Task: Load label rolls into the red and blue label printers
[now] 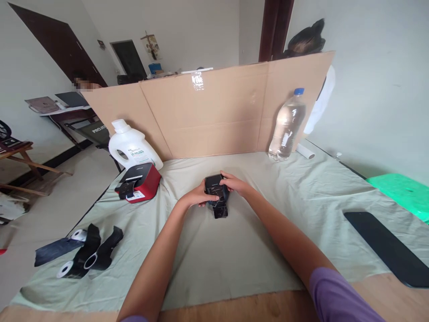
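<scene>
A small dark label printer (213,182) lies at the middle of the cloth, between my two hands. From its near end hangs a short black strip (220,212), crumpled and shiny. My left hand (198,195) grips the printer's left side, with the thumb laid across the front near the strip. On the right side, my right hand (233,183) holds the printer near its far corner, fingers bent around the edge. The undersides of both grips are hidden. A red and black label printer (147,183) stands to the left, a black strip coming out of its front.
Several black rolls (95,259) lie partly unwound at the left. Behind stand a white jug (134,145), a cardboard screen (208,120) and a clear bottle (286,127). A black flat slab (385,248) and a green stool (398,192) are at the right. People are partly visible beyond the screen.
</scene>
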A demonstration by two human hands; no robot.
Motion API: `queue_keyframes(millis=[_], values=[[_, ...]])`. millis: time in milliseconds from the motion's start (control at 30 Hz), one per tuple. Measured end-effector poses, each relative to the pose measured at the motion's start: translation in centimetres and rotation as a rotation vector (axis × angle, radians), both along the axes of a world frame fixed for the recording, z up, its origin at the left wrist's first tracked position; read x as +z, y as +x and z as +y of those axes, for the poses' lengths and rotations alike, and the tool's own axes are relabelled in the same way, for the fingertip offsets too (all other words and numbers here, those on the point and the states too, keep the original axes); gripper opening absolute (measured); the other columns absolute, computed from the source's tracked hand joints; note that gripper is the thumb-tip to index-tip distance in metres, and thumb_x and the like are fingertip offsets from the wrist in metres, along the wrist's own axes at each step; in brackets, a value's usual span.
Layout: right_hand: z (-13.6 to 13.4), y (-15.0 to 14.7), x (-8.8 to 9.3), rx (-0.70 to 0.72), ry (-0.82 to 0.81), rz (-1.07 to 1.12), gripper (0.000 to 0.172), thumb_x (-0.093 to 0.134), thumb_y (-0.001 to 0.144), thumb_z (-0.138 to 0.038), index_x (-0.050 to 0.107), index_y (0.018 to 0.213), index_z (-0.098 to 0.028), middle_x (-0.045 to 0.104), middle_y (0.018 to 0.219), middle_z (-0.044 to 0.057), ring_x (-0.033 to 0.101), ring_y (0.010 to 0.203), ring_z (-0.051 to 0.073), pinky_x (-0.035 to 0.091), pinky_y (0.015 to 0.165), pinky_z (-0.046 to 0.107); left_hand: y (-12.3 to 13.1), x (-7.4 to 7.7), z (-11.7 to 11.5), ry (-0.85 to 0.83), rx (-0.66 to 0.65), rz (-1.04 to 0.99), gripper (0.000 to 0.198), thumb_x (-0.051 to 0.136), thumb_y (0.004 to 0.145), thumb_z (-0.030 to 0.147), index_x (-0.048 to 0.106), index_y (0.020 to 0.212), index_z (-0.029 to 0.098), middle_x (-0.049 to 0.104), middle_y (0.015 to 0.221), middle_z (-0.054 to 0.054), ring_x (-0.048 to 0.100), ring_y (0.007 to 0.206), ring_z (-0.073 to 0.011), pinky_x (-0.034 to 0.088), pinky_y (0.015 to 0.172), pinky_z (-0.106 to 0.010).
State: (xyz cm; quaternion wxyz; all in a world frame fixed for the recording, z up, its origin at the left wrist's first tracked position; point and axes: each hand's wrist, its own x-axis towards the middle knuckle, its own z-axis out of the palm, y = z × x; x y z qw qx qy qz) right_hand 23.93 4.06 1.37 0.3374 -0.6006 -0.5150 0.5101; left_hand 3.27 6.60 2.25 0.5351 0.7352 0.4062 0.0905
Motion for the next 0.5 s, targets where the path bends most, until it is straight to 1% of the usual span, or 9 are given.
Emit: queue_keyframes(millis=[67,100,167,200,267,333,367,433,500], values=[[-0.3,0.1,0.4,-0.042,0.045,-0.008,0.082,0.058,0.079,-0.024,0.033,0.156,-0.023,0.067,0.086,0.002,0.053,0.065,0.014,0.042,0.056,0.023,0.6,0.1,-0.3,0.005,0.011,-0.036,0.097,0.083,0.07,0.05,0.028,0.145,0.021,0.061,0.077,0.002,0.05,0.046,-0.0079,0.037,0.039,-0.02],[-0.5,0.6,0.6,-0.066,0.068,-0.009,0.078,0.058,0.079,-0.025,0.037,0.154,-0.024,0.069,0.097,0.004,0.057,0.073,0.016,0.045,0.061,0.024,1.2,0.2,-0.4,0.004,0.016,-0.057,0.096,0.083,0.071,0.049,0.028,0.145,0.022,0.06,0.075,0.003,0.05,0.045,-0.0074,0.037,0.04,-0.019],[-1.0,2.4,1.1,-0.126,0.142,-0.032,0.066,0.058,0.08,-0.026,0.05,0.145,-0.025,0.069,0.11,0.005,0.061,0.088,0.019,0.048,0.071,0.025,3.4,0.5,-0.9,0.001,0.029,-0.094,0.094,0.082,0.072,0.049,0.028,0.145,0.022,0.057,0.071,0.005,0.047,0.044,-0.0061,0.036,0.041,-0.019],[-1.4,3.7,1.3,-0.164,0.193,-0.059,0.057,0.058,0.08,-0.026,0.058,0.137,-0.024,0.07,0.111,0.005,0.061,0.093,0.02,0.049,0.076,0.026,4.9,0.6,-1.1,0.0,0.032,-0.108,0.093,0.081,0.073,0.049,0.029,0.145,0.022,0.056,0.07,0.006,0.045,0.043,-0.0054,0.036,0.042,-0.018],[-2.2,6.9,1.7,-0.244,0.287,-0.13,0.039,0.058,0.081,-0.026,0.07,0.118,-0.021,0.071,0.105,0.004,0.063,0.097,0.022,0.049,0.084,0.029,8.8,0.7,-1.4,0.009,0.029,-0.126,0.093,0.083,0.072,0.047,0.03,0.144,0.022,0.056,0.071,0.007,0.043,0.043,-0.0048,0.035,0.042,-0.018],[-3.2,10.6,1.9,-0.312,0.338,-0.186,0.029,0.056,0.083,-0.029,0.074,0.104,-0.02,0.072,0.099,0.005,0.064,0.097,0.023,0.049,0.089,0.031,13.4,0.5,-1.5,0.037,0.031,-0.137,0.096,0.085,0.067,0.045,0.032,0.143,0.022,0.06,0.078,0.004,0.048,0.048,-0.0064,0.037,0.044,-0.019],[-3.6,12.5,2.0,-0.337,0.342,-0.202,0.028,0.055,0.084,-0.031,0.074,0.101,-0.02,0.072,0.097,0.004,0.064,0.097,0.023,0.049,0.09,0.032,15.9,0.3,-1.6,0.052,0.042,-0.146,0.098,0.087,0.065,0.045,0.032,0.143,0.021,0.063,0.084,0.001,0.053,0.053,-0.0087,0.04,0.046,-0.02],[-4.5,16.2,1.9,-0.404,0.333,-0.26,0.03,0.053,0.086,-0.037,0.073,0.1,-0.02,0.073,0.094,0.003,0.064,0.097,0.023,0.049,0.089,0.033,20.7,-0.3,-1.6,0.079,0.08,-0.179,0.104,0.09,0.059,0.044,0.033,0.142,0.019,0.067,0.1,-0.006,0.063,0.072,-0.0155,0.049,0.056,-0.024],[-5.1,19.4,1.6,-0.487,0.307,-0.342,0.031,0.055,0.085,-0.041,0.073,0.1,-0.021,0.074,0.094,0.003,0.065,0.096,0.023,0.05,0.087,0.033,25.2,-1.0,-1.7,0.088,0.102,-0.215,0.109,0.093,0.054,0.042,0.034,0.142,0.015,0.067,0.113,-0.013,0.067,0.093,-0.0228,0.054,0.071,-0.03]])
